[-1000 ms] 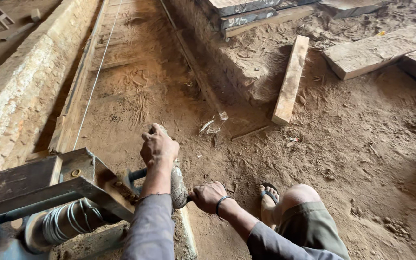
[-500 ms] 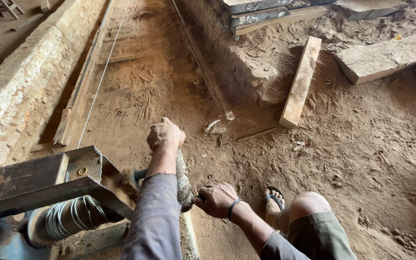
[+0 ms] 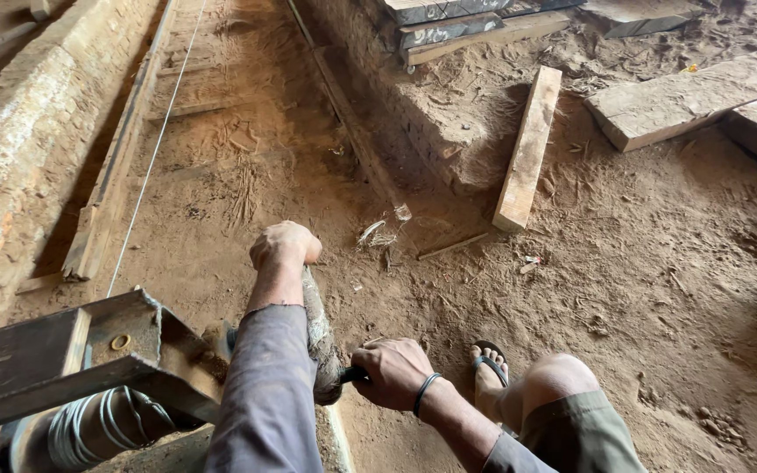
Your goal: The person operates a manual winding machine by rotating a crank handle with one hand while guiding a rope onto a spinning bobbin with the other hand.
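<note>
From the head camera, a person crouches on a sawdust-strewn floor (image 3: 659, 263), working a cloth-wrapped crank handle (image 3: 319, 333) that stands beside a steel frame (image 3: 54, 359) at near left. The left hand (image 3: 284, 245) is closed in a full fist over the top of the wrapped handle; the right hand (image 3: 393, 372), a dark band at its wrist, is curled tight around a short dark bar at the handle's lower end. Under the frame sits a drum wound with wire cable (image 3: 89, 429), and a taut line (image 3: 155, 153) runs from it far up a sunken channel between a brick wall (image 3: 10, 140) on the left and a raised ledge. A loose plank (image 3: 529, 149) lies on the floor at far right. A sandalled foot (image 3: 488, 368) is planted just beside the right hand. By the look of it, the winding is mid-stroke; the next move calls for both grips holding firm while the handle swings round.
</note>
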